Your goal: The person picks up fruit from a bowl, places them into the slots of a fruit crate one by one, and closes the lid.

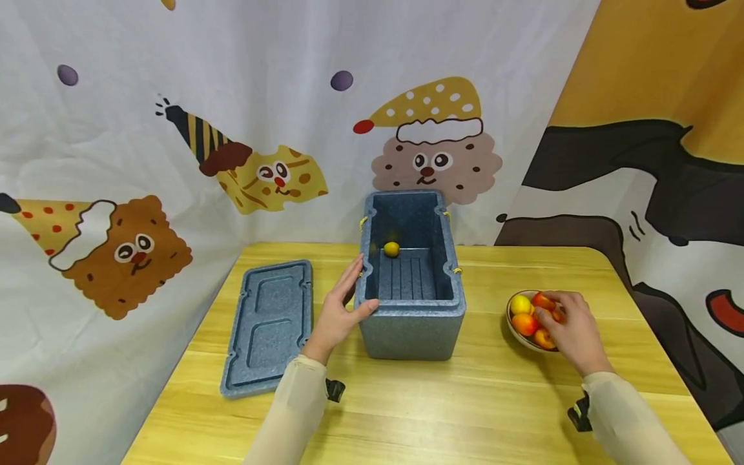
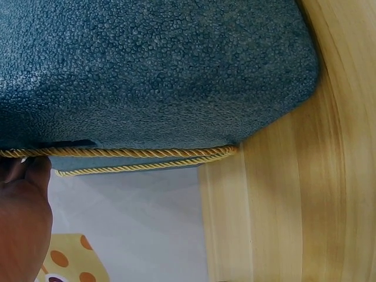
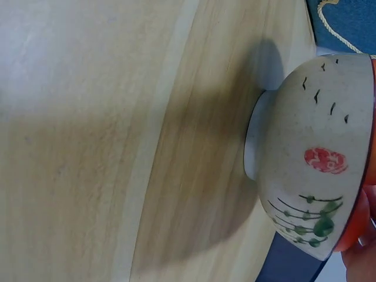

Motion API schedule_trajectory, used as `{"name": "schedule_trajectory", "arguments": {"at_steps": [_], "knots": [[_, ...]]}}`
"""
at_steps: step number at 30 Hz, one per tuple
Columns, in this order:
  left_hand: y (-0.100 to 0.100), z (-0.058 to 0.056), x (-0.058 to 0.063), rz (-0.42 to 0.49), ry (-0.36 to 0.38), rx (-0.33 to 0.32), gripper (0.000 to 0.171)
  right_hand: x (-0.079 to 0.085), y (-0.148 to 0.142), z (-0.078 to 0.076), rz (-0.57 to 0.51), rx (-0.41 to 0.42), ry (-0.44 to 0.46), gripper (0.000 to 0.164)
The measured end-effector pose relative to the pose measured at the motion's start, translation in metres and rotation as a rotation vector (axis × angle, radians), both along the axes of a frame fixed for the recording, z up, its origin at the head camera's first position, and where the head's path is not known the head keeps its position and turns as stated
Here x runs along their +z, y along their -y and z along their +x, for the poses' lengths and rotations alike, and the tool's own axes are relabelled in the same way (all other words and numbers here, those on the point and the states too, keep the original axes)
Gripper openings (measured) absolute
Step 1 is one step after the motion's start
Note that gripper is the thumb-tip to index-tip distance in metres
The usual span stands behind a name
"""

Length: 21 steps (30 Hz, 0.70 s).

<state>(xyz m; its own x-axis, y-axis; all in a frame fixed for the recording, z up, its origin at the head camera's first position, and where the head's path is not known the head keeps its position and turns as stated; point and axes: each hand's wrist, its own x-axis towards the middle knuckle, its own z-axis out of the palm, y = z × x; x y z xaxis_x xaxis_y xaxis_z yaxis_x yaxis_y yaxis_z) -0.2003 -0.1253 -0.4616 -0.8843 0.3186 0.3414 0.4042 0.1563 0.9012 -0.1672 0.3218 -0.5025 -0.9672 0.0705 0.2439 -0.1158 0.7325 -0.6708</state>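
Note:
A speckled blue-grey foam box [image 1: 411,332] stands without its lid, a small yellow fruit [image 1: 391,249] lying inside towards the back. My left hand [image 1: 340,316] rests against the box's front left corner, thumb on the rim and fingers straight along the left side. In the left wrist view, its fingertips are by the twisted yellow cord [image 2: 147,153]. To the right, a painted bowl [image 3: 311,129] holds several yellow, orange and red fruits. Over the bowl, my right hand [image 1: 575,332] pinches an orange-red fruit [image 1: 542,300] between thumb and fingers, partly hiding the others.
Left of the box, the foam lid [image 1: 270,323] lies flat on the wooden table [image 1: 407,413], its recessed side up. Behind the table hangs a pale curtain [image 1: 279,77] with cartoon biscuits and cheese on it; the back of the box stands close to it.

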Motion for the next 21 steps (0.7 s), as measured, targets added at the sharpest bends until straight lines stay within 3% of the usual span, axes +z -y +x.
{"name": "schedule_trajectory", "arguments": {"at_steps": [6, 15, 21], "knots": [[-0.001, 0.002, 0.005, -0.001, -0.005, -0.003, 0.078, -0.003, -0.001, -0.006, 0.02, 0.001, 0.012, 0.037], [-0.001, 0.0, 0.001, 0.008, -0.003, 0.001, 0.078, -0.002, 0.001, -0.016, 0.042, -0.028, 0.079, 0.04], [-0.004, 0.01, 0.018, 0.033, -0.008, -0.019, 0.075, 0.0, 0.003, -0.023, 0.067, -0.048, 0.13, 0.041]]}}
